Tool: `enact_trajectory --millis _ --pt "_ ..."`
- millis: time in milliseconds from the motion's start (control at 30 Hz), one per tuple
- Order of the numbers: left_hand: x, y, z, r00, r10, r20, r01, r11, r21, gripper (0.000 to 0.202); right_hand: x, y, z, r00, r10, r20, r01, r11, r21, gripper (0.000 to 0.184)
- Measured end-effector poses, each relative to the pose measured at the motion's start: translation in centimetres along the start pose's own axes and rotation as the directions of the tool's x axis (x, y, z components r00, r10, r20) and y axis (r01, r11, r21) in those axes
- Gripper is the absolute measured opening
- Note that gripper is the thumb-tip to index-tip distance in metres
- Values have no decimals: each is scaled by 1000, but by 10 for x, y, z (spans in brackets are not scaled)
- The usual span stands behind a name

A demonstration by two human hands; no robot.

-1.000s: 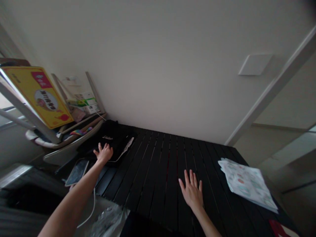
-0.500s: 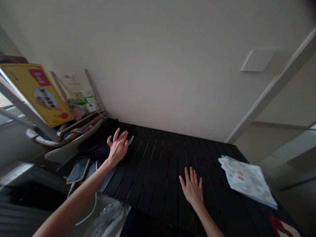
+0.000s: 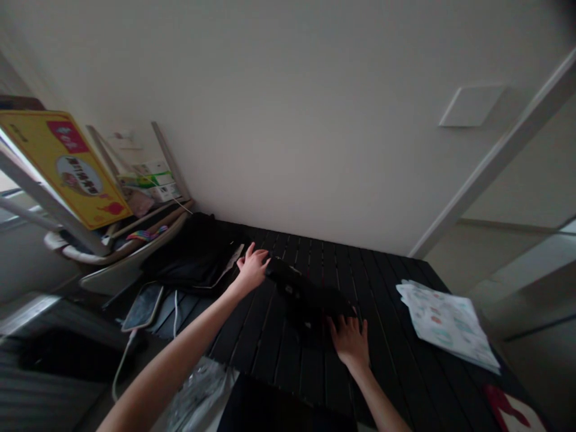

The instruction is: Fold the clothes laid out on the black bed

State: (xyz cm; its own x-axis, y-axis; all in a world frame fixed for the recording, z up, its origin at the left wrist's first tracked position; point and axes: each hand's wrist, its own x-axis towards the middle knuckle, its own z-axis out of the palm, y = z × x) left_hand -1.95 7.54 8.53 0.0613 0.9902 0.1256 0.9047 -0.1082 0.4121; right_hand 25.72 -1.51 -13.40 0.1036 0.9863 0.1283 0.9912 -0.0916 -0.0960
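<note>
Two-hand contact on black fabric piece [image 3: 308, 297], lying between hands on slatted table [image 3: 387, 312]; long axis diagonal, far-left to near-right. L grip [image 3: 252, 270] curled at far end, R grip [image 3: 351, 343] splayed at near end; clench unclear.

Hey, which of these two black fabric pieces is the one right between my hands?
The smaller black cloth, lying between your left hand and right hand; the larger black fabric bundle sits farther left, beyond your left hand.
</note>
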Motion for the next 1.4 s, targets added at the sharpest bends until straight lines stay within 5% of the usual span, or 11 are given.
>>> enact_trajectory --millis 100,200,400,567,733,1000,1133,1267,1400 --pt "2 -14 43 995 -77 68 74 996 45 39 0 1 2 1000 -22 -18 22 1000 13 59" --pt "-10 -26 77 986 -12 166 -1 997 80 54 1 1 4 998 1 -69 3 998 58 61" --pt "-37 -48 110 873 108 476 -169 982 87 104 0 -2 -4 973 82 -214 -32 973 228 70" --pt "-54 -61 125 936 123 329 -167 980 110 60 1 3 -1 976 23 -215 29 972 232 50" --pt "-66 -63 119 930 168 328 -188 982 32 47 2 14 8 952 -42 -303 134 947 293 39" --pt "-72 -66 76 801 328 500 -250 943 -218 32 -13 33 -15 858 145 -493 103 892 441 30" --pt "-80 -70 71 872 283 400 -217 955 -203 26 -17 55 -41 807 99 -582 177 900 399 31" --pt "-84 -64 67 974 148 172 -107 968 -227 28 -15 72 -69 743 65 -666 267 883 385 28" --pt "-86 -45 52 991 136 -15 -130 902 -411 31 -15 77 -92 781 85 -618 297 820 489 28"
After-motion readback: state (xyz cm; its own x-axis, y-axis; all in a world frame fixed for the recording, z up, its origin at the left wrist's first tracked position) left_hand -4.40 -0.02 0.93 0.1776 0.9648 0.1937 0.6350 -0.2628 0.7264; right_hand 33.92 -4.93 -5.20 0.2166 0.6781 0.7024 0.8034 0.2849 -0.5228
